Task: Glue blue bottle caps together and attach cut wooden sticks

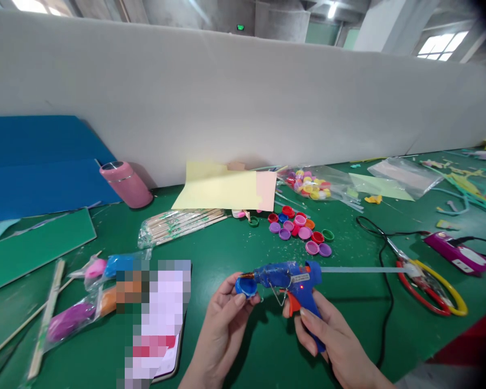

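Observation:
My left hand [225, 310] pinches a small blue bottle cap [248, 286], its hollow side turned up toward me. My right hand [328, 329] grips a blue hot glue gun [285, 275] by its handle, with fingers at the orange trigger [294, 303]. The gun's nozzle points left and is at the rim of the cap; whether it touches cannot be made out. A long clear glue stick [360, 269] sticks out of the gun's back, and a small red light glows on its side. Beyond the hands lie several loose coloured bottle caps [305, 233].
Scissors [429, 286] and a purple power strip [457, 253] lie right, near a black cord [384, 302]. A phone [166, 324], bagged clay [71, 321] and wooden sticks [182, 227] are left. Behind stand a pink tumbler [127, 185], yellow paper [222, 189] and a bag of caps [310, 185].

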Motion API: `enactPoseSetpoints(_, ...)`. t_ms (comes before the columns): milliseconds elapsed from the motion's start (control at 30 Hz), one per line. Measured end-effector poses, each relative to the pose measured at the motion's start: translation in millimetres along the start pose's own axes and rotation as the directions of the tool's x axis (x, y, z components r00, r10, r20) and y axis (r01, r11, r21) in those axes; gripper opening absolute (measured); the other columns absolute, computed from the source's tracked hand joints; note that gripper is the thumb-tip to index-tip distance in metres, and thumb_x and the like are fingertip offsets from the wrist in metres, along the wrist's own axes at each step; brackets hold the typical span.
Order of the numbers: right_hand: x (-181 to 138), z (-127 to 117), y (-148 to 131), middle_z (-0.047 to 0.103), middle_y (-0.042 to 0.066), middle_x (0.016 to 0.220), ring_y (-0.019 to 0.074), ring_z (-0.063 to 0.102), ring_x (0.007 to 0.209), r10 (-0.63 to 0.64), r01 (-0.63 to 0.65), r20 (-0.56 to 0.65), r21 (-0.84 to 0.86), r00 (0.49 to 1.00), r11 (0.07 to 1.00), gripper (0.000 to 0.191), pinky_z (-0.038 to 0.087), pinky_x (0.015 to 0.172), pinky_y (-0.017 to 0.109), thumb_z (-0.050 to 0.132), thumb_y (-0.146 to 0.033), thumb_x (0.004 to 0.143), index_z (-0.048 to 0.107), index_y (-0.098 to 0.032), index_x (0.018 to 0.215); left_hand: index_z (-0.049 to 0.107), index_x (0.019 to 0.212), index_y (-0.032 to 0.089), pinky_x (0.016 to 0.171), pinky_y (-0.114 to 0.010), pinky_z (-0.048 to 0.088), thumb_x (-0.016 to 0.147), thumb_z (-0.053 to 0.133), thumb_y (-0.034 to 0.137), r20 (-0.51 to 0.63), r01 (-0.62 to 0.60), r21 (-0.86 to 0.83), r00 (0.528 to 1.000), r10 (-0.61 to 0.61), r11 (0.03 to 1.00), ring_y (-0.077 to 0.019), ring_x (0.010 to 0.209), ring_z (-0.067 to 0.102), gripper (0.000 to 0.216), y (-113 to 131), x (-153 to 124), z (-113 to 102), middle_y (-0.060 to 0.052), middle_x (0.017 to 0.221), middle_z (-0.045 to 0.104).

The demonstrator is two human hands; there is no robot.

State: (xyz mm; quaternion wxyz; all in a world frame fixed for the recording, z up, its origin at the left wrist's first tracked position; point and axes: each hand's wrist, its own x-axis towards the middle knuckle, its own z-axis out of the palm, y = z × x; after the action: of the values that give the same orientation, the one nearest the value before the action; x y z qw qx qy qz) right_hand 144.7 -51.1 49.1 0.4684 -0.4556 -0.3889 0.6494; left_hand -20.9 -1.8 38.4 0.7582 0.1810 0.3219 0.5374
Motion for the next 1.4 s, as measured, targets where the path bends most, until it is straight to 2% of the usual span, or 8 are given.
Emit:
enactPoseSetpoints(133, -2.2, -7.1, -5.9, 0.04, -0.007, 0.049, 0.0081, 0.032, 0.045, -0.03, 0.026, -0.037, -0.107, 0.999, 0.994, 0.026, 0.028, 0.047, 0.021, 0.045, -0.04, 0.084, 0.051, -0.015, 0.089, 0.062, 0.088, 0.016, 0.063, -0.021, 0.045, 0.059, 0.072, 0.018, -0.013, -0.048, 0.062, 0.999, 0.049, 0.997, -0.0109, 0.061, 0.056, 0.031, 1.2, 0.5, -2.0, -0.001, 0.072, 0.061)
enactPoseSetpoints(267, -8.6, -18.2, -25.2, 0.05, -0.001, 0.067, 0.01, 0.041, 0.051, -0.081, 0.058, -0.047, -0.365, 0.996, 0.929, 0.024, 0.037, 0.051, 0.023, 0.043, -0.038, 0.085, 0.051, -0.017, 0.094, 0.059, 0.089, 0.018, 0.06, -0.02, 0.043, 0.063, 0.069, 0.016, 0.003, -0.167, 0.307, 0.985, 0.175, 0.937, -0.0101, 0.065, 0.053, 0.028, 2.3, 1.2, -5.1, -0.001, 0.076, 0.058)
enactPoseSetpoints(433, -13.3, -24.4, -46.5, 0.059, 0.004, 0.094, 0.0163, 0.054, 0.077, -0.104, 0.106, 0.049, -0.739, 0.993, 0.665, 0.02, 0.044, 0.07, 0.025, 0.044, -0.034, 0.086, 0.055, -0.022, 0.098, 0.054, 0.092, 0.021, 0.063, -0.024, 0.042, 0.071, 0.059, 0.012, 0.236, -0.403, 0.714, 0.908, 0.345, 0.573, -0.0114, 0.067, 0.051, 0.024, 3.1, 1.4, -8.2, 0.0, 0.078, 0.05)
enactPoseSetpoints(533, -13.6, -26.7, -50.8, 0.057, 0.005, 0.111, 0.0195, 0.051, 0.1, -0.123, 0.168, 0.121, -0.833, 0.985, 0.528, 0.025, 0.041, 0.086, 0.027, 0.042, -0.032, 0.087, 0.055, -0.023, 0.106, 0.051, 0.095, 0.023, 0.065, -0.027, 0.042, 0.072, 0.054, 0.01, 0.363, -0.494, 0.79, 0.854, 0.374, 0.362, -0.013, 0.067, 0.05, 0.027, 4.2, 1.6, -8.5, 0.001, 0.076, 0.048)
enactPoseSetpoints(633, -16.5, -30.6, -50.2, 0.054, 0.005, 0.12, 0.0216, 0.048, 0.109, -0.11, 0.165, 0.13, -0.891, 0.985, 0.422, 0.033, 0.039, 0.092, 0.031, 0.042, -0.034, 0.087, 0.05, -0.024, 0.117, 0.048, 0.096, 0.023, 0.065, -0.028, 0.042, 0.073, 0.053, 0.009, 0.42, -0.529, 0.804, 0.829, 0.369, 0.272, -0.0143, 0.068, 0.05, 0.028, 4.1, 2.2, -9.2, 0.0, 0.076, 0.048)
enactPoseSetpoints(800, -23.0, -34.0, -48.5, 0.054, 0.002, 0.123, 0.0246, 0.051, 0.108, -0.138, 0.198, 0.16, -0.918, 0.977, 0.343, 0.038, 0.042, 0.091, 0.034, 0.048, -0.031, 0.084, 0.046, -0.03, 0.122, 0.051, 0.096, 0.023, 0.066, -0.029, 0.042, 0.07, 0.055, 0.008, 0.418, -0.526, 0.809, 0.829, 0.372, 0.261, -0.0151, 0.067, 0.049, 0.03, 3.5, 2.1, -10.3, -0.001, 0.078, 0.049)
enactPoseSetpoints(967, -24.7, -33.7, -49.6, 0.056, 0.001, 0.12, 0.0268, 0.054, 0.105, -0.255, 0.262, 0.176, -0.897, 0.951, 0.357, 0.043, 0.047, 0.086, 0.034, 0.056, -0.026, 0.079, 0.048, -0.031, 0.121, 0.056, 0.092, 0.024, 0.062, -0.028, 0.041, 0.067, 0.057, 0.006, 0.42, -0.544, 0.8, 0.808, 0.412, 0.252, -0.0151, 0.063, 0.05, 0.031, 4.9, 0.5, -7.2, -0.002, 0.078, 0.051)
enactPoseSetpoints(1400, -27.2, -29.8, -50.9, 0.056, 0.001, 0.12, 0.0246, 0.056, 0.103, -0.242, 0.303, 0.244, -0.921, 0.939, 0.246, 0.043, 0.046, 0.085, 0.03, 0.052, -0.027, 0.082, 0.044, -0.031, 0.124, 0.061, 0.086, 0.022, 0.062, -0.028, 0.041, 0.064, 0.059, 0.006, 0.369, -0.525, 0.797, 0.814, 0.448, 0.298, -0.0155, 0.062, 0.05, 0.028, 8.9, 0.1, -3.2, -0.002, 0.076, 0.053)
